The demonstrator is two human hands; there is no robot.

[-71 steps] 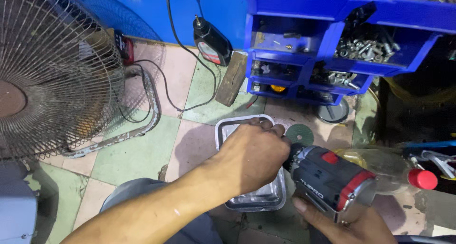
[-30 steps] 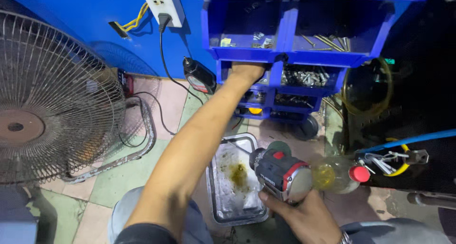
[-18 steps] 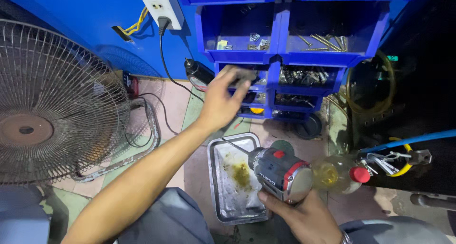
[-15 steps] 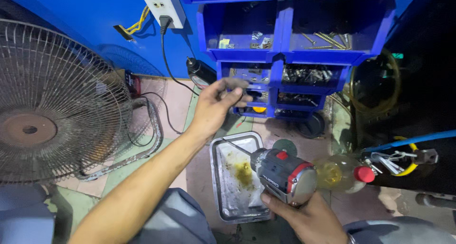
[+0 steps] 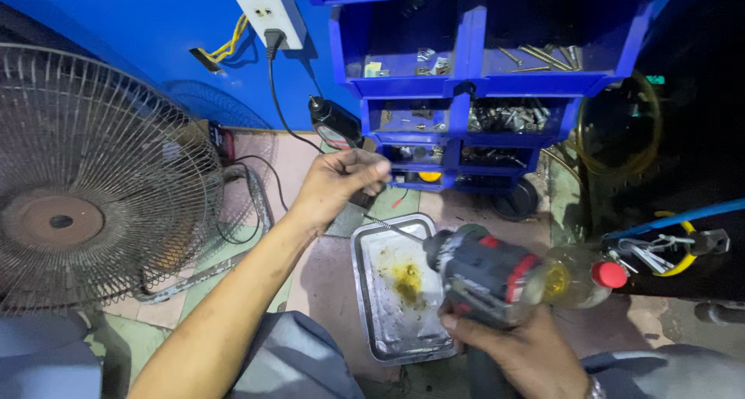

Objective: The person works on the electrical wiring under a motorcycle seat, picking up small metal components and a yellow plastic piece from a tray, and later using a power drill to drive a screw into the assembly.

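Note:
My right hand (image 5: 516,352) grips a black, grey and red power drill (image 5: 485,275) low in the view. Its nose points left over a shallow metal tray (image 5: 372,321) smeared with yellow grease. A thin bit (image 5: 392,228) sticks out from the drill's nose toward my left hand. My left hand (image 5: 337,183) hovers above the tray's far left corner, in front of the blue bins, with its fingers curled closed. Whether anything small is pinched in them is hidden.
Blue storage bins (image 5: 481,85) with screws and small parts stand at the back. A large floor fan (image 5: 85,213) fills the left. A clear bottle with a red cap (image 5: 586,279) lies beside the drill. A wall socket (image 5: 260,7), a black bottle (image 5: 334,123) and a blue hose (image 5: 683,216) are nearby.
My left hand has drawn back from the blue bins toward the tray and closed its fingers. The drill stays in my right hand over the tray.

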